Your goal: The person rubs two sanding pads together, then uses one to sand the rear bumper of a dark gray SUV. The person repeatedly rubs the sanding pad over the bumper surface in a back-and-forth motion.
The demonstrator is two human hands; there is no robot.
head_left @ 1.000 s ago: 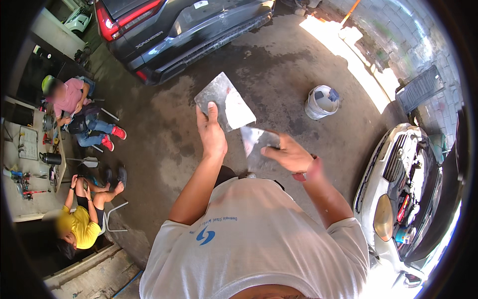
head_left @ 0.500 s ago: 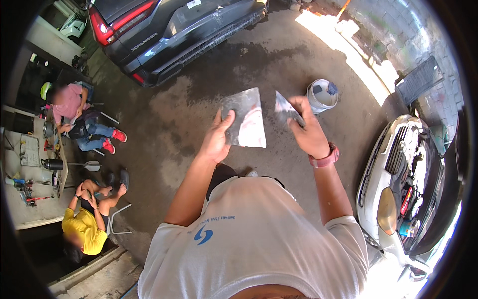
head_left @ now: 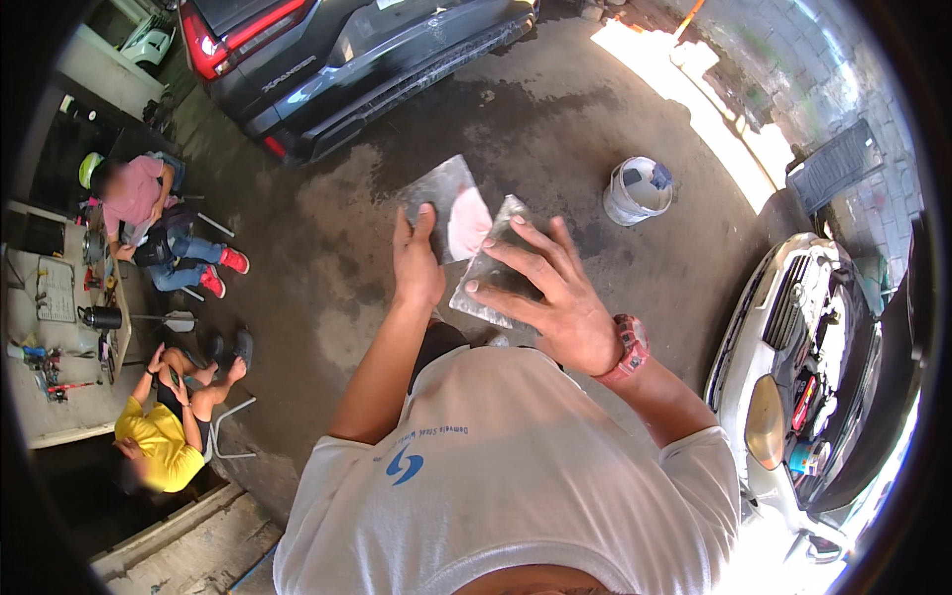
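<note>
Bare concrete floor (head_left: 327, 228) below my hands, kinda blotchy with darker damp-looking patches. Up past my left hand is the back corner of a dark grey SUV (head_left: 337, 84), red taillight and all. So, the hands: my left hand (head_left: 418, 263) has a flat grey metal plate (head_left: 436, 190) pinched by its near-left edge, thumb on top, fingers mostly tucked out of sight. On the half of it nearer my right hand sits a smear of pale pink paste (head_left: 469, 226). My right hand (head_left: 567, 307) has hold of a grey metal spreader (head_left: 493, 275), fingers splayed wide across its upper face; can't tell what the palm side is doing underneath. The spreader is tilted, its edge right up by the paste, but honestly I can't tell if they're touching. Red wristwatch (head_left: 631, 347) on that same arm, just behind the hand.

Past my right hand, off to its right, there's a whitish bucket (head_left: 625, 205) standing on the floor with something blue-grey at its rim. Further right of that hand is a white car (head_left: 788, 315) with its engine bay open. Way over left of my left hand, a person in a pink shirt (head_left: 134, 198) and another in a yellow shirt (head_left: 164, 441) are sitting by a cluttered workbench (head_left: 79, 412).
</note>
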